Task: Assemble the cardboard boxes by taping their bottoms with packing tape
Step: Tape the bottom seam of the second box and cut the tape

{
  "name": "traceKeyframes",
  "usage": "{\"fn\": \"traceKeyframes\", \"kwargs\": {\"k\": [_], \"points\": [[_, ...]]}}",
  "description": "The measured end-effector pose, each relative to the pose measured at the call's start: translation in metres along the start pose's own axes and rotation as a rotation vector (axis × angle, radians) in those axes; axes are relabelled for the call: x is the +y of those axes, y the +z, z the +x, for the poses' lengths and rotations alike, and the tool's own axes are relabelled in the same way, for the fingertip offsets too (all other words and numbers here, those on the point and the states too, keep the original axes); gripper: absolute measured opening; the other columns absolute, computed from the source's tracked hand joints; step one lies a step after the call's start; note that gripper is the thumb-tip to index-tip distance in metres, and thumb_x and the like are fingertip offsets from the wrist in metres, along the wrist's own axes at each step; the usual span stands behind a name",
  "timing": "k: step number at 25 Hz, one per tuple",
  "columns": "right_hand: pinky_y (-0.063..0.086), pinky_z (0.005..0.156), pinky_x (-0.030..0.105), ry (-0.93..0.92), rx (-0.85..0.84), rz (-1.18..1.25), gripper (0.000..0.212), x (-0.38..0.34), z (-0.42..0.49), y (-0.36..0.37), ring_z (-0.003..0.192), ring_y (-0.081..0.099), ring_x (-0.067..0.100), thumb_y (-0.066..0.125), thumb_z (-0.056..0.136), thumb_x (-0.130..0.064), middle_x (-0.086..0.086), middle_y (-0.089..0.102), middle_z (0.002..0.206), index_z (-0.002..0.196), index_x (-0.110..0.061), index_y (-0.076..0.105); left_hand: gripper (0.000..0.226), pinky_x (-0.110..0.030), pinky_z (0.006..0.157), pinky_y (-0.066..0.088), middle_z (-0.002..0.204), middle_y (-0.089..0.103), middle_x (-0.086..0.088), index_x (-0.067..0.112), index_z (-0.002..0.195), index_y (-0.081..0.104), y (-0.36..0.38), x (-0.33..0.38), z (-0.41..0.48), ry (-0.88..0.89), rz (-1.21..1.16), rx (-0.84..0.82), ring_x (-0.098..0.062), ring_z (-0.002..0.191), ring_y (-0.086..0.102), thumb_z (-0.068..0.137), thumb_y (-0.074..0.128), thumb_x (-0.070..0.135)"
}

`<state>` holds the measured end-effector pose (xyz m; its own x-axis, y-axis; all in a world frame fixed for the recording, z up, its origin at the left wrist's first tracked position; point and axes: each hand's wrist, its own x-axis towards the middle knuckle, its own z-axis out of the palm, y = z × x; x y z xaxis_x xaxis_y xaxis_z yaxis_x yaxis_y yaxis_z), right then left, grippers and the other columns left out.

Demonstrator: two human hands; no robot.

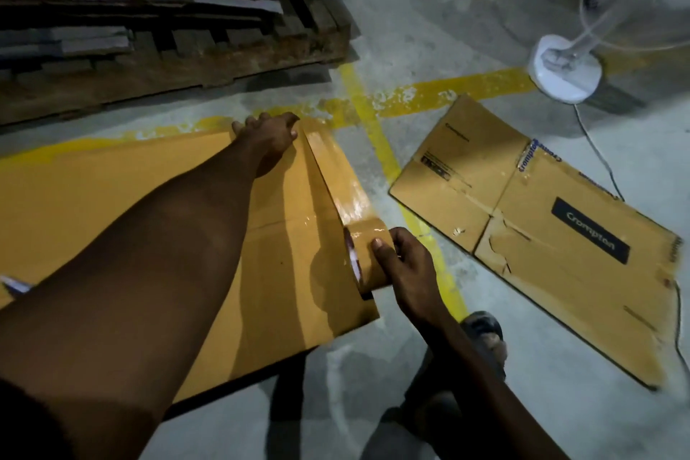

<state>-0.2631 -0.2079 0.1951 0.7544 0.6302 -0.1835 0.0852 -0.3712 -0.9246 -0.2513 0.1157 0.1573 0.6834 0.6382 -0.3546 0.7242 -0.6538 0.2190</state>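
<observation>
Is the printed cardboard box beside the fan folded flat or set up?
Folded flat: the printed box lies spread on the floor, no walls standing.
</observation>
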Motion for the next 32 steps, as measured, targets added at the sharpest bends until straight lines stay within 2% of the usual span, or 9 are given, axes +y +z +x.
{"fn": "traceKeyframes", "kwargs": {"k": [2,4,7,9,15,17,21,25,32], "points": [[0.045,0.058,0.034,-0.013,0.013,-0.024,0.041,0.006,-0.013,-0.006,0.063,0.057,0.015,0.059,0.083,-0.05,-0.001,0.06,0.067,0.08,-0.009,0.058,0.04,-0.054,0.105,0.021,0.143,0.039,-0.02,0.035,0.142,0.036,0.0,0.0,-0.001,-0.006,0.006,0.004,-0.041,0.129,0.036,0.102,0.033,0.042],[0.047,0.057,0.035,0.007,0.008,0.042,0.036,0.012,-0.027,-0.01,0.059,0.058,0.016,0.063,0.085,-0.038,0.001,0.059,0.063,0.078,-0.003,0.058,0.04,-0.053,0.104,0.023,0.142,0.04,-0.02,0.034,0.142,0.036,0.002,-0.001,-0.002,0.005,0.017,0.027,-0.042,0.128,0.037,0.102,0.033,0.041],[0.032,0.051,0.031,-0.009,0.112,-0.104,0.057,0.022,-0.047,-0.013,0.051,0.043,0.008,0.056,0.085,-0.051,0.006,0.041,0.053,0.065,0.002,0.047,0.041,-0.052,0.104,0.024,0.142,0.04,-0.02,0.035,0.142,0.036,0.004,-0.002,-0.001,0.012,0.015,0.04,-0.042,0.128,0.037,0.102,0.033,0.042],[0.03,0.049,0.026,-0.008,0.168,-0.117,0.058,0.028,-0.061,-0.012,0.049,0.04,0.005,0.056,0.086,-0.05,0.004,0.039,0.052,0.063,0.002,0.045,0.04,-0.053,0.104,0.024,0.141,0.041,-0.02,0.035,0.141,0.036,0.005,-0.003,-0.001,0.009,0.009,0.041,-0.042,0.127,0.038,0.102,0.033,0.042],[0.033,0.05,0.03,-0.01,0.277,-0.161,0.034,0.041,-0.08,-0.011,0.049,0.044,0.007,0.053,0.084,-0.05,-0.005,0.049,0.052,0.059,-0.028,0.051,0.039,-0.053,0.104,0.023,0.14,0.041,-0.021,0.035,0.141,0.037,0.009,-0.004,0.001,0.011,-0.011,0.054,-0.043,0.126,0.038,0.102,0.034,0.041],[0.033,0.05,0.03,-0.01,0.26,-0.191,0.033,0.042,-0.085,-0.011,0.05,0.047,0.008,0.052,0.08,-0.048,-0.003,0.051,0.055,0.061,-0.021,0.053,0.04,-0.053,0.104,0.023,0.141,0.04,-0.021,0.035,0.141,0.037,0.009,-0.004,0.002,0.013,-0.02,0.052,-0.043,0.127,0.037,0.102,0.033,0.041],[0.025,0.049,0.017,-0.038,0.225,-0.245,0.037,0.051,-0.099,-0.012,0.047,0.047,0.005,0.052,0.083,-0.051,-0.01,0.049,0.051,0.059,-0.023,0.046,0.04,-0.052,0.104,0.023,0.141,0.04,-0.021,0.034,0.142,0.037,0.009,-0.006,0.001,0.02,-0.03,0.058,-0.043,0.127,0.036,0.102,0.034,0.041],[0.028,0.046,0.018,0.099,0.275,-0.381,0.055,0.07,-0.109,-0.006,0.05,0.052,0.01,0.046,0.079,-0.063,-0.003,0.045,0.043,0.056,-0.014,0.051,0.04,-0.052,0.103,0.024,0.139,0.041,-0.021,0.034,0.141,0.037,0.009,-0.005,0.0,0.032,-0.03,0.07,-0.042,0.126,0.037,0.102,0.033,0.041],[0.03,0.047,0.016,0.122,0.26,-0.355,0.052,0.083,-0.106,0.0,0.05,0.052,0.01,0.047,0.08,-0.061,-0.001,0.043,0.043,0.054,-0.016,0.047,0.039,-0.051,0.102,0.025,0.14,0.042,-0.019,0.036,0.14,0.037,0.01,-0.006,0.003,0.024,-0.02,0.065,-0.041,0.125,0.038,0.101,0.034,0.042]]}}
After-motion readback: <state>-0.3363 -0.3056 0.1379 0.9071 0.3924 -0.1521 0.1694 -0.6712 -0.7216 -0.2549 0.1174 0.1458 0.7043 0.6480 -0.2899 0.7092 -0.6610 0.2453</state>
